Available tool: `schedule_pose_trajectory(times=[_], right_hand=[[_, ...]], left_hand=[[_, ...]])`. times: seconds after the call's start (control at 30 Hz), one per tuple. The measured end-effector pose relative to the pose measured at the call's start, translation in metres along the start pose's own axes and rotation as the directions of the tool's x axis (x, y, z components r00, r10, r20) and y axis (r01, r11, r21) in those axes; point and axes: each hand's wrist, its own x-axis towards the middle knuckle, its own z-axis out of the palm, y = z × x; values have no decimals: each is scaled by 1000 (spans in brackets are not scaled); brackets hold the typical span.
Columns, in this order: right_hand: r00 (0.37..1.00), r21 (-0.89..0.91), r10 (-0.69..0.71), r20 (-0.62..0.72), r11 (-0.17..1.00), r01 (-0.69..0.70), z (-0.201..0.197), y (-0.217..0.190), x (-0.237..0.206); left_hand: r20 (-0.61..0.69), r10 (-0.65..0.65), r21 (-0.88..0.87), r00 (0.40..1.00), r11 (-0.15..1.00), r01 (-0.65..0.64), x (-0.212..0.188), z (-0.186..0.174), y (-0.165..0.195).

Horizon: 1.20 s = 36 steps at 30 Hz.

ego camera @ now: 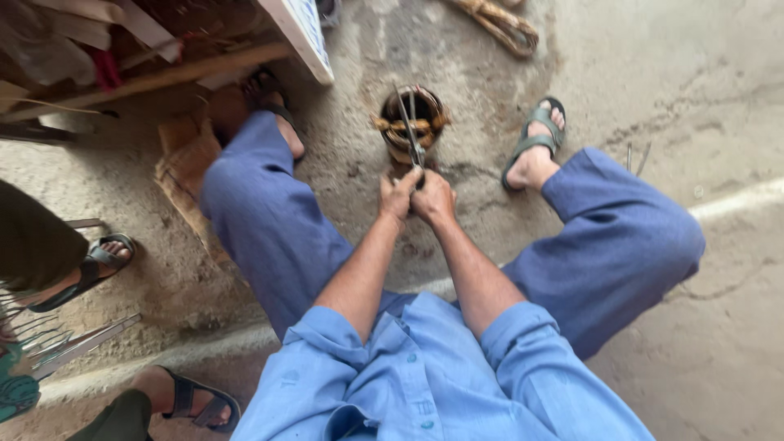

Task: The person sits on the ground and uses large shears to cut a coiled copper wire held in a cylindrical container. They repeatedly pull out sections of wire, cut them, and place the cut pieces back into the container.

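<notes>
Both hands meet low between the seated person's knees: the left hand [398,196] and the right hand [433,198] press against each other, each closed around the near end of a pair of long metal shears [411,131]. The grip is tight, fingers curled, knuckles uppermost. The blades run away from the hands, slightly tilted to the left at their tips, and cross the top of a small round metal ring [412,122] standing on the concrete floor [653,73]. Frayed yellowish fibre binding [400,126] crosses the ring from side to side, and the blades lie over it (whether the blades actually bite into the fibre cannot be told).

The ring sits on the floor just beyond the hands, between the person's two feet in dark sandals; the right foot [535,147] is flat beside it, and the left foot [273,110] lies partly under a wooden workbench [163,77]. Blue trouser legs frame the work on both sides.

Elsewhere: a coil of rope [502,24] lies on the floor at the top edge, well apart from the ring. At the left edge, another person's sandalled foot [102,257] shows, and a second sandalled foot [192,400] near the bottom. A bundle of thin metal rods [73,343] rests at lower left.
</notes>
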Motion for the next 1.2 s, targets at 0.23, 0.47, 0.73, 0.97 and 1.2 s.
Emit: schedule_pose_trajectory(times=[0.23, 0.47, 0.73, 0.97, 1.2], right_hand=[[996, -34, 71, 57, 997, -69, -2, -13, -10], [989, -108, 117, 89, 988, -107, -6, -22, -12], [987, -108, 141, 72, 985, -133, -2, -22, -13], [986, -37, 164, 36, 986, -163, -7, -23, -22], [995, 26, 98, 1, 995, -98, -5, -13, -24]], left_hand=[[384, -251, -125, 888, 939, 320, -9, -13, 7], [447, -244, -67, 861, 950, 304, 3, -21, -8], [455, -275, -53, 847, 941, 334, 4, -25, -7], [402, -248, -37, 882, 958, 286, -6, -19, 1], [335, -224, 35, 915, 974, 225, -10, -16, 2]])
